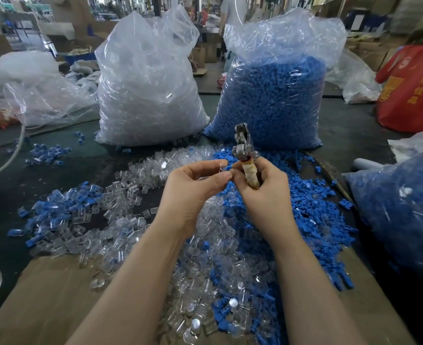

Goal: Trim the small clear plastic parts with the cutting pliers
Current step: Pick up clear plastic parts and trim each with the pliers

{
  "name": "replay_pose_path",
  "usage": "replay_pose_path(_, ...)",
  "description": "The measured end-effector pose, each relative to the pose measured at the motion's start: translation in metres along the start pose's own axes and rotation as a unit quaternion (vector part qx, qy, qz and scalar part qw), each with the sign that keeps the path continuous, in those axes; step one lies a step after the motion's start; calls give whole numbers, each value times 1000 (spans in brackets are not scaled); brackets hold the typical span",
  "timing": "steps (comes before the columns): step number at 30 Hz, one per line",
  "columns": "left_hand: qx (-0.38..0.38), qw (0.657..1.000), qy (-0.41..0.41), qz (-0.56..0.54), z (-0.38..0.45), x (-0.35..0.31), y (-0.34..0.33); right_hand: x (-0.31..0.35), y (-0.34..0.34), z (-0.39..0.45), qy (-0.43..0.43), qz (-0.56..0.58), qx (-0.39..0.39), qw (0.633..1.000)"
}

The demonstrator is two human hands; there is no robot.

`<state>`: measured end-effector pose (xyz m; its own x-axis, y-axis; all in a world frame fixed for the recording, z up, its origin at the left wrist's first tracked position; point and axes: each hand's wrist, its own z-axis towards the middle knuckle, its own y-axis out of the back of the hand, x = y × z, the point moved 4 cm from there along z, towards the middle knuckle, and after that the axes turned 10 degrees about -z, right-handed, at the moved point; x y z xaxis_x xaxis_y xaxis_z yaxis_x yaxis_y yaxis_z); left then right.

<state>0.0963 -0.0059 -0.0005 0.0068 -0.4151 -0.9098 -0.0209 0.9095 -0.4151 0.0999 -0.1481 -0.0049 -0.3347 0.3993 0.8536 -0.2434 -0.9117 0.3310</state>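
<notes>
My right hand [265, 192] grips the cutting pliers [242, 145] by their tape-wrapped handles, metal jaws pointing up and away. My left hand [193, 188] is raised beside it, thumb and fingers pinching a small clear plastic part [222, 168] with a blue piece at its tip. The fingertips of both hands meet just left of the pliers' handle. Below my hands a heap of loose clear parts [205, 245] covers the table, mixed with small blue parts [312, 210] on the right.
A big bag of clear parts [145, 95] and a big bag of blue parts [275, 100] stand behind the heap. Another bag of blue parts [404, 215] lies at right, a red bag [412, 88] beyond it. Cardboard [43, 302] covers the near table edge.
</notes>
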Motion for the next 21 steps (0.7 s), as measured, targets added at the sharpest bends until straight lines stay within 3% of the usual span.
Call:
replay_pose_path(13, -16, 999, -26, 33, 0, -3, 1, 2, 0, 0, 32, -22, 26, 999)
replay_pose_path(21, -29, 999, -35, -5, 4, -2, 5, -12, 7, 4, -26, -66, 56, 996)
